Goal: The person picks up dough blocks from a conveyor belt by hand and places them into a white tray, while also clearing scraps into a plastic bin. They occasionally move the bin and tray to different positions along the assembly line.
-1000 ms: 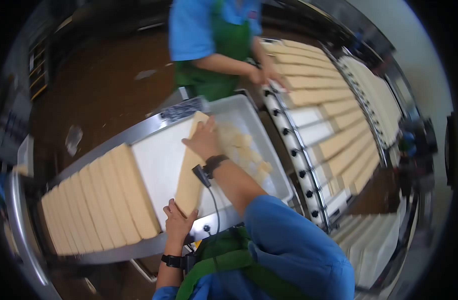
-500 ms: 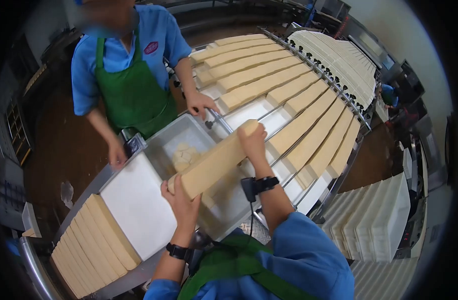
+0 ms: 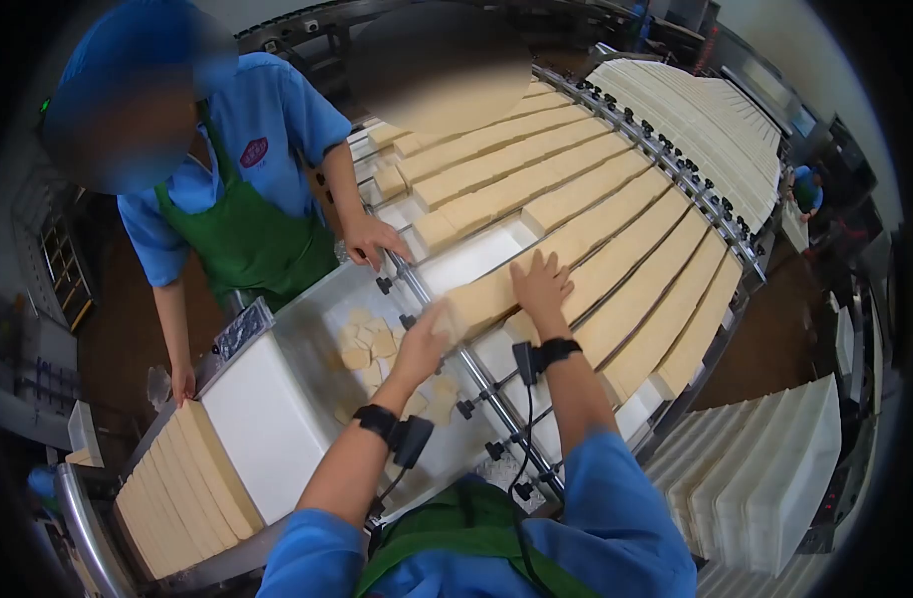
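Note:
A long pale-yellow block, seemingly many thin sheets packed together, lies in a lane between metal rails on the rack. My right hand rests over the block with its fingers spread. At the near end of that block is my left hand, its fingers stretched against the end face and partly blurred by motion. Below my left forearm stands a grey plastic bin holding several loose thin pale pieces.
More long pale blocks fill neighbouring lanes. A co-worker's hand touches the rack's front rail; their other hand is by the stacked blocks beside a white surface. Nested white trays stand right.
The block has moved from above the bin, forward and right into a rack lane. My right hand has loosened and spread; my left has shifted to its near end. The co-worker leans nearer the stacked blocks.

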Demonstrator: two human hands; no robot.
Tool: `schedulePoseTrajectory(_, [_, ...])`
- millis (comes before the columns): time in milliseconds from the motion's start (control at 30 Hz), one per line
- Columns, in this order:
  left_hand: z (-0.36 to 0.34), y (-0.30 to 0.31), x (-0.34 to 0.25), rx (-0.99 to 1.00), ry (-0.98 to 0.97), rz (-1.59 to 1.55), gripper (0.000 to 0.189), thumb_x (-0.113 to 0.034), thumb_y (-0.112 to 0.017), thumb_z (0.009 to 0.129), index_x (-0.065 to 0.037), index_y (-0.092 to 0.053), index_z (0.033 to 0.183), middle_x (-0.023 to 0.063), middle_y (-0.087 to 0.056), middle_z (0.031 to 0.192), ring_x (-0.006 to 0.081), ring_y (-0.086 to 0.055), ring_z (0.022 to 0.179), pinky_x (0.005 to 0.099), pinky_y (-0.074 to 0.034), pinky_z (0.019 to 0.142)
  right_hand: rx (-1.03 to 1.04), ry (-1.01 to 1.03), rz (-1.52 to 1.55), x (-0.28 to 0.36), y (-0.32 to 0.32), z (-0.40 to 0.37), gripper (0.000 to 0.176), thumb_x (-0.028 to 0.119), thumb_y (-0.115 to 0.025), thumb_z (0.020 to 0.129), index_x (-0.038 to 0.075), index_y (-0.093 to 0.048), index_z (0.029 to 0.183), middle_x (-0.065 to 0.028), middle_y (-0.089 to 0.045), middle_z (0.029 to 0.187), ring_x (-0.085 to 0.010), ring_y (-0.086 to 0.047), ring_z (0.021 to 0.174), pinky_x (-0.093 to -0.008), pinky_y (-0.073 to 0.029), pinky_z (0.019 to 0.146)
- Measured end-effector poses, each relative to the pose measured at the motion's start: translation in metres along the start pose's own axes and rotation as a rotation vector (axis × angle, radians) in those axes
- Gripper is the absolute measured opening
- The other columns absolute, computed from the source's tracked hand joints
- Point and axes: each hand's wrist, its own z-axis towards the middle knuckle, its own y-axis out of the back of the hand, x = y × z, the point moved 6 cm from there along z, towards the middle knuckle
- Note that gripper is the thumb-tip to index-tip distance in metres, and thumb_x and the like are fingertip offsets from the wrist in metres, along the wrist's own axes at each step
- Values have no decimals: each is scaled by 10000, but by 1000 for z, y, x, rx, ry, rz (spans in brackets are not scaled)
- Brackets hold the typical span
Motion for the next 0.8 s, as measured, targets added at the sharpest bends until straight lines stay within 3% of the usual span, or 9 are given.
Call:
schedulePoseTrajectory(100, [6,-9,-4,-61,79,103,512,8,-512,832,-17,-400,1331,81,-485,1281,110,-491,1057,217,-412,838,-30,226,96,24,-20,-36,626,458,-521,831,106,-406,1336,-186,-293,1423,-380,-298,1276,-576,-204,999])
schedulePoseTrajectory(133, [4,-9,0,-132,-43,167,506,29,-471,820,-4,-404,1321,75,-515,1228,104,-527,956,214,-431,779,-34,395,183,37,-20,-53,597,438,-536,823,114,-436,1314,-178,-289,1429,-375,-300,1277,-575,-209,997])
schedulePoseTrajectory(200, [-5,0,3,-195,86,65,494,30,-459,819,-3,-412,1310,71,-529,1197,114,-527,959,227,-437,787,-32,755,377,73,-10,-96,540,399,-567,807,131,-496,1270,-163,-279,1439,-363,-304,1278,-574,-219,993])
schedulePoseTrajectory(300, [-36,29,7,-389,179,8,485,18,-451,789,-5,-438,1273,161,-526,1193,245,-519,1060,308,-417,890,-125,847,-25,93,-11,-123,402,318,-596,797,185,-584,1176,-116,-284,1449,-332,-317,1279,-550,-251,987])
schedulePoseTrajectory(367, [-67,49,-32,-481,186,141,497,1,-439,763,-10,-449,1260,235,-484,1237,356,-468,1158,364,-366,980,0,666,-148,93,-5,-120,320,250,-613,796,229,-621,1115,-58,-299,1453,-296,-315,1294,-541,-258,995])
schedulePoseTrajectory(400, [-85,58,-34,-560,23,330,480,-1,-461,758,-9,-461,1238,227,-479,1228,387,-449,1155,374,-361,983,-51,673,-114,93,-3,-121,292,232,-586,807,236,-627,1097,-46,-321,1444,-296,-322,1295,-555,-250,1001])
schedulePoseTrajectory(500, [-145,80,-47,-589,18,509,418,0,-494,760,-5,-493,1177,206,-510,1156,395,-476,1082,403,-390,938,-21,578,-162,95,0,-122,275,192,-537,839,240,-629,1093,-24,-332,1443,-284,-300,1316,-578,-224,1012])
schedulePoseTrajectory(700, [-271,85,3,-167,-38,977,170,-87,-572,702,-54,-589,868,119,-547,926,296,-530,879,404,-423,783,-20,652,-82,113,-14,-148,347,169,-571,803,118,-583,1146,-86,-326,1437,-311,-294,1313,-611,-214,994])
schedulePoseTrajectory(800, [-306,80,8,-88,-52,999,105,-147,-588,669,-98,-596,762,64,-557,844,255,-535,860,371,-418,762,104,1005,54,129,-32,-173,371,149,-595,761,80,-575,1124,-160,-398,1372,-333,-421,1202,-543,-310,966])
